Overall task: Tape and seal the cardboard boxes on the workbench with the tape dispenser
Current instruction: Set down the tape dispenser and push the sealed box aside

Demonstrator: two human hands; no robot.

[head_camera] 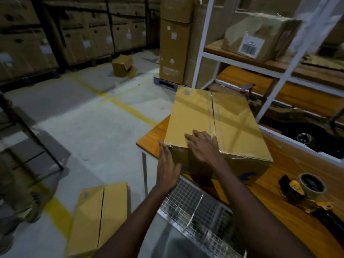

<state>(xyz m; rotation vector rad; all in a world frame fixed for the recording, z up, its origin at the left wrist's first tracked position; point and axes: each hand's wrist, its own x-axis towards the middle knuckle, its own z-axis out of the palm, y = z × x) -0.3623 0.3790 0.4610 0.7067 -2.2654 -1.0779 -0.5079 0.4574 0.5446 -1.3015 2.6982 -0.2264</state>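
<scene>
Right hand (202, 148) rests flat on the taped cardboard box (232, 118) at the worktop (275, 216) left corner; left hand (167, 164), fingers straight, touches its side

Overall level: dim, with muted colours; the far stacks of cartons (55, 34) are nearly lost in the dark.
Brightest zones: a pale patch of floor (93, 123) and the top of the box (193, 112); the light falls from above.
Glare: streaky sheen and crossed bright bands on the taped box top; shine on the wrapped parcel (260, 38).
Shadows: soft-edged; the near box face is dark, and it is black under the shelf (279, 67).
Blur: smear on the parcel, the shelf posts and the left edge.
Distortion: wide-angle; posts lean, and the yellow line (130, 110) bends.
Sharpest: wire mesh (195, 207) and tape dispenser (305, 190), only moderately.
</scene>
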